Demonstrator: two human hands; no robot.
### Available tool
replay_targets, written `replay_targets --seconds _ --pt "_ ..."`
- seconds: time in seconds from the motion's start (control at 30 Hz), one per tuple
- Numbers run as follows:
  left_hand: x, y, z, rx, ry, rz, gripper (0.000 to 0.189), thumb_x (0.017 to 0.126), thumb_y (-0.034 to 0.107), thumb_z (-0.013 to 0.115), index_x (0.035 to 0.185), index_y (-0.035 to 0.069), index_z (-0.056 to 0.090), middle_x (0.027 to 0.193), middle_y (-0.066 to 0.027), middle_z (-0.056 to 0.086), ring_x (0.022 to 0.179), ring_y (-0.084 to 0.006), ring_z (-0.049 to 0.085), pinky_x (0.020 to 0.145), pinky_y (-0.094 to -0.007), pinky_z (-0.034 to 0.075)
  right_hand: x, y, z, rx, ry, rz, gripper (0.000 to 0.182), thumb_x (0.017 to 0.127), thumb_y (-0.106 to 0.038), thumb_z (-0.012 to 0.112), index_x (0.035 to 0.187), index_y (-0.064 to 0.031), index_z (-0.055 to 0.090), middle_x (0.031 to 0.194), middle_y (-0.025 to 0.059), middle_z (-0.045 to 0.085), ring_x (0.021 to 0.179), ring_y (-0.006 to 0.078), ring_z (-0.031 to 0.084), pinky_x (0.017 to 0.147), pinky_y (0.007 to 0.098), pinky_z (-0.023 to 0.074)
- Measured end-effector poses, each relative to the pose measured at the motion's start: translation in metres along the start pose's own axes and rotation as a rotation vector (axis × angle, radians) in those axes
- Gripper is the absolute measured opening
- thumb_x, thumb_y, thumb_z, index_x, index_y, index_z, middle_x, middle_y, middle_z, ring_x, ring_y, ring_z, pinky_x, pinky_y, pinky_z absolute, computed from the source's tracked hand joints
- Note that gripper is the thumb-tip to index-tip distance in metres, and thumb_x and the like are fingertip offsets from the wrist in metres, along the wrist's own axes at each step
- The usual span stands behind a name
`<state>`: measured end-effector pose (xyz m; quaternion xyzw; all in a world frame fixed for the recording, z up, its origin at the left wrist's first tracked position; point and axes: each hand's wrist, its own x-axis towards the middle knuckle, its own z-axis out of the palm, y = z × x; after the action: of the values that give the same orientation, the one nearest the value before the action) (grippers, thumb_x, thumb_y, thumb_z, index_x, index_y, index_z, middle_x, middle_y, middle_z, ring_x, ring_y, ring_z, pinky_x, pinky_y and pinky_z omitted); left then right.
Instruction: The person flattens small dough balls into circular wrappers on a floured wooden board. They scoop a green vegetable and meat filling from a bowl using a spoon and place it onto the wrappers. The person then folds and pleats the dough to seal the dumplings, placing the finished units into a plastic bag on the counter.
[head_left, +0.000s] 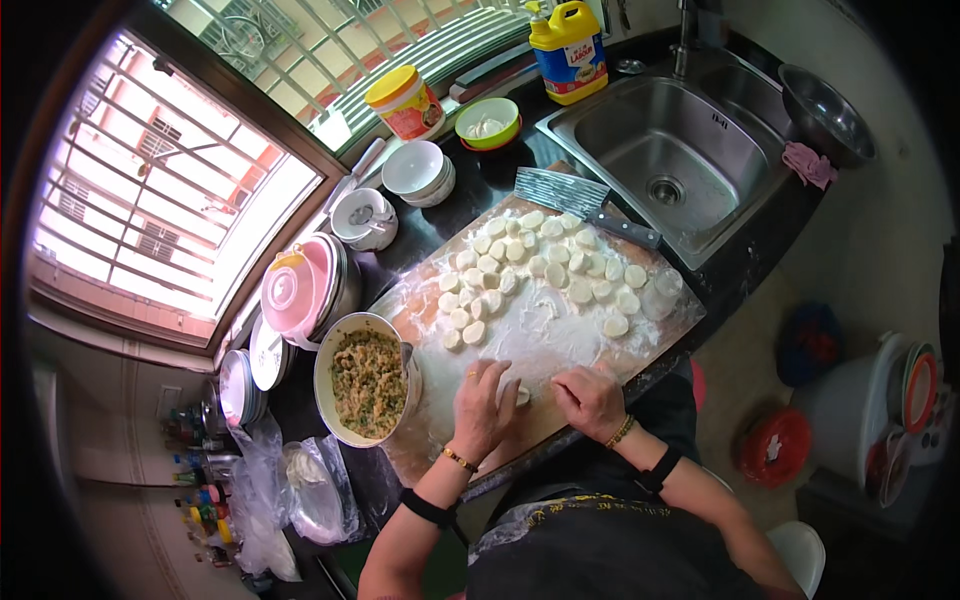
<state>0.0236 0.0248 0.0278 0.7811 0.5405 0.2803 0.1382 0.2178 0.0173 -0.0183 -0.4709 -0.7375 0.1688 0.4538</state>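
A floured wooden board (420, 442) lies before me, bearing several small rounds of dough (556, 253). Over its near part, my left hand (484, 409) has its fingers bent and somewhat apart. A small piece of dough (523, 396) sits right beside its thumb; whether they touch is unclear. To the right, my right hand (589, 403) is curled, and its fingers hide whatever may be inside. Left of my left hand stands a white bowl (324, 409) of minced filling (367, 382) flecked with green. A cleaver (562, 191) rests at the board's far edge.
A steel sink (600, 124) adjoins the board's far right side. Stacked bowls (416, 169), a pink strainer (296, 285) and plates (236, 386) line the window side. Plastic bags (319, 487) lie at the left. A yellow-and-blue jug (570, 56) stands behind the sink's corner.
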Motion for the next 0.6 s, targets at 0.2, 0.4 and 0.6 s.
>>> replay_targets --seconds 0.2,0.4,0.6 --pt "0.030 0.001 0.030 0.214 -0.011 0.074 0.053 0.083 0.020 0.065 0.128 0.000 0.046 0.134 -0.0232 0.042 0.126 -0.0409 0.039 0.105 -0.0503 0.031 0.000 0.001 0.001 0.020 0.008 -0.001 0.006 0.079 -0.011 0.065 0.084 -0.0116 0.061 0.072 0.0054 0.060 0.065 0.0266 0.059 0.063 0.0374 0.0423" --pt "0.015 -0.007 0.034 0.259 0.035 0.122 0.055 0.078 0.026 0.070 0.125 0.003 0.050 0.129 -0.0191 0.047 0.123 -0.0357 0.042 0.105 -0.0469 0.031 0.001 0.000 0.000 0.047 0.023 -0.008 0.006 0.080 -0.013 0.064 0.084 -0.0117 0.060 0.072 0.0045 0.059 0.065 0.0263 0.058 0.062 0.0376 0.0420" --pt "-0.016 0.010 0.001 0.176 -0.209 0.101 0.037 0.073 0.016 0.072 0.107 0.008 0.060 0.104 -0.0116 0.059 0.096 -0.0313 0.054 0.086 -0.0431 0.040 -0.004 0.007 -0.003 -0.022 0.021 -0.015 0.030 0.083 -0.021 0.063 0.107 -0.0047 0.059 0.105 0.0122 0.061 0.100 0.0294 0.058 0.088 0.0428 0.0405"
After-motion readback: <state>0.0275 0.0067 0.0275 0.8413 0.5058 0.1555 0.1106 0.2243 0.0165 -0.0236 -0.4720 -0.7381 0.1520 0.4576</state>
